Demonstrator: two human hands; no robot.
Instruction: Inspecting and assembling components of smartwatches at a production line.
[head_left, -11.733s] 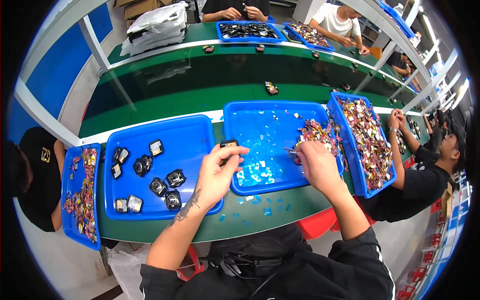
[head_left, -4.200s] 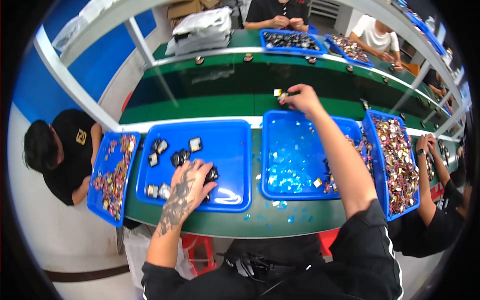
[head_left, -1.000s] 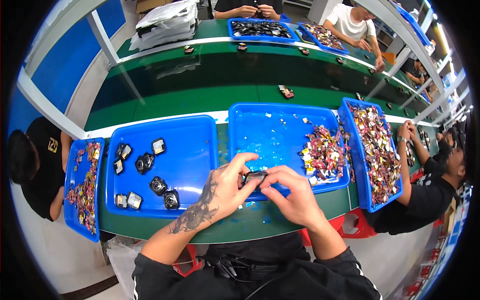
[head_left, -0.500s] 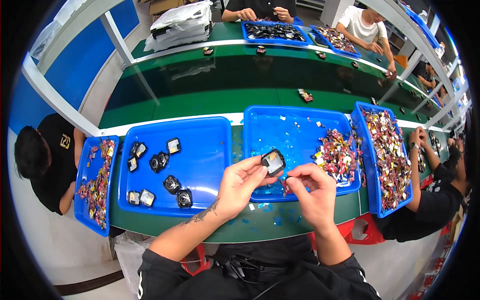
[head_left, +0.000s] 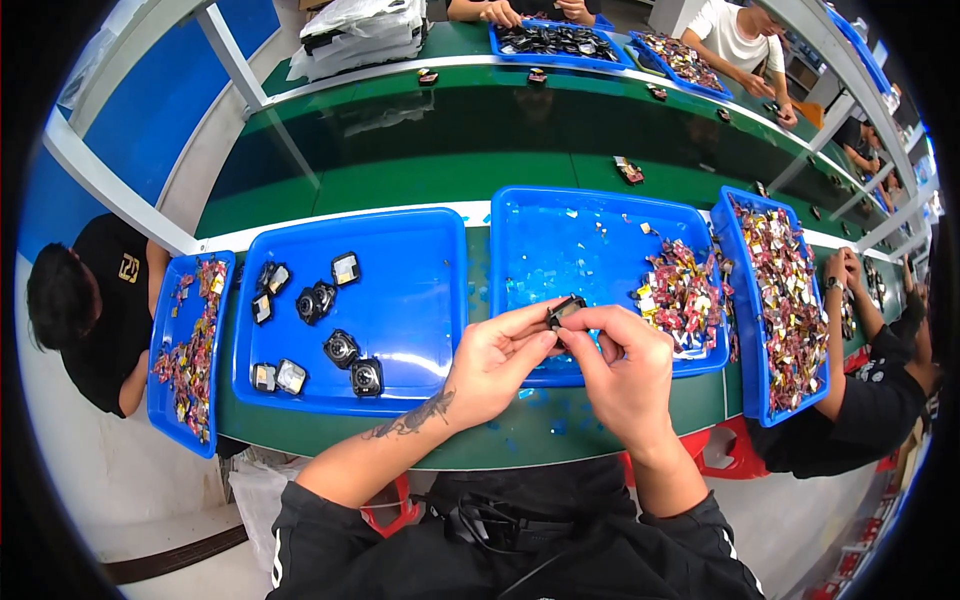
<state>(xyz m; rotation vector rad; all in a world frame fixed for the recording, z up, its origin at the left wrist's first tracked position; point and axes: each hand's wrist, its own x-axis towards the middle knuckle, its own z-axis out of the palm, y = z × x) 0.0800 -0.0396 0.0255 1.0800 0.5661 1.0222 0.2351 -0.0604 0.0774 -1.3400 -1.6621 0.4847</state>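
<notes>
My left hand (head_left: 497, 362) is closed on a small black square housing (head_left: 566, 311), held tilted nearly edge-on above the near edge of a blue tray (head_left: 560, 250). My right hand (head_left: 627, 372) pinches the housing's near right side; its fingertips partly hide what they grip. In that tray lie bluish clear film scraps (head_left: 548, 262) and, at its right, a heap of small red, yellow and white parts (head_left: 682, 295). The blue tray (head_left: 410, 290) on the left holds several similar black housings (head_left: 341, 348), some with a round lens-like face up, others with a pale panel up.
Narrow blue bins of mixed small parts stand at the far left (head_left: 190, 350) and right (head_left: 782, 300). Beyond a white rail runs a green conveyor (head_left: 420, 170) carrying a few parts (head_left: 629, 170). Co-workers sit at both sides and across. Red stools (head_left: 725, 450) stand below the table.
The housing has turned from showing its pale panel to nearly edge-on. My right hand has come in from beside it to grip it. The view has shifted slightly; conveyor parts sit further right.
</notes>
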